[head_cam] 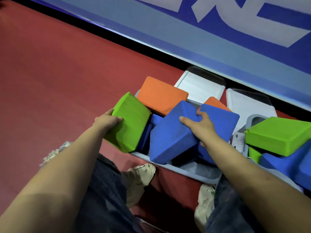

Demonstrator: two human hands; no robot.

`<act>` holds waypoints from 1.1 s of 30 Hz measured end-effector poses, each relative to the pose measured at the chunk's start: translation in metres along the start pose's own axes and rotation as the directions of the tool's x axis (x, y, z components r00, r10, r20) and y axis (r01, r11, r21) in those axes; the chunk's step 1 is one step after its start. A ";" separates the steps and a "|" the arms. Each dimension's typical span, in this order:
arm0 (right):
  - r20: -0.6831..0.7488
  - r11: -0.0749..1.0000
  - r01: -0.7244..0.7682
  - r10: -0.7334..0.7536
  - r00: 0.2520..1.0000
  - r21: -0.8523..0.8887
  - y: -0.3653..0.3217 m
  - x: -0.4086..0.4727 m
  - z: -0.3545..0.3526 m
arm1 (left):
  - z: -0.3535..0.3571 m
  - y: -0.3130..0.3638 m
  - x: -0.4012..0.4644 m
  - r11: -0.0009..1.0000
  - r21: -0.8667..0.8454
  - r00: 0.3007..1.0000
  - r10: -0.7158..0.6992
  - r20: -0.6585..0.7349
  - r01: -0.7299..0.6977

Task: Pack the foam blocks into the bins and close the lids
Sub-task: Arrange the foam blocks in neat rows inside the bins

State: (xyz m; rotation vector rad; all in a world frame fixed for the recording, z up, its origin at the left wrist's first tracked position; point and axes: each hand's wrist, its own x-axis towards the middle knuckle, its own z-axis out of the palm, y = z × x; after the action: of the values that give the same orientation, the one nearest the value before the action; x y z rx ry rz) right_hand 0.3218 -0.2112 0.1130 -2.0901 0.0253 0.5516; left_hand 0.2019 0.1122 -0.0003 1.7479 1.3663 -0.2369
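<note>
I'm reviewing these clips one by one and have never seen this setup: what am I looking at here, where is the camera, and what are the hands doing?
There is no machine here. A person wears one camera on the head, looking down at their own bare arms, jeans and pale shoes on a red floor.

In front of them sits a grey bin, open, with its pale lid flaps folded back toward a blue wall panel. Foam blocks are piled loosely in it and stick up above the rim.

The left hand has its grip on a green block at the bin's left end. The right hand grips the edge of a tilted blue block. An orange block lies behind them.

At the right edge, a second green block rests on more blue foam in what seems to be a second bin.
</note>
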 end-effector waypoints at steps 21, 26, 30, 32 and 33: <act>0.002 0.957 0.016 -0.016 1.000 -0.288 -0.018 0.008 0.051 | -0.001 0.031 -0.045 0.879 0.440 0.983 0.179 0.049 -0.182; -0.051 0.953 0.024 -0.042 0.998 -0.303 -0.003 -0.001 0.073 | 0.004 0.030 -0.047 0.929 0.345 0.989 0.145 -0.012 -0.132; -0.026 0.956 -0.003 -0.004 1.000 -0.292 0.011 -0.008 0.091 | 0.009 0.028 -0.050 0.917 0.371 0.980 0.187 -0.074 -0.147; 0.069 0.950 -0.019 0.042 0.997 -0.310 0.020 -0.010 0.097 | 0.011 0.026 -0.049 0.914 0.382 0.974 0.195 -0.119 -0.137; 0.140 0.947 -0.028 0.077 0.987 -0.320 0.024 -0.012 0.100 | 0.012 0.025 -0.049 0.915 0.382 0.973 0.189 -0.133 -0.126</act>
State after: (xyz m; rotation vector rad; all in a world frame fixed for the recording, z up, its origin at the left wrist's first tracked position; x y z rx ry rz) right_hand 0.2685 -0.1458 0.0530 -2.3581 -0.1020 0.7887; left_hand 0.2090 0.0693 0.0356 2.2290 1.3520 -0.2776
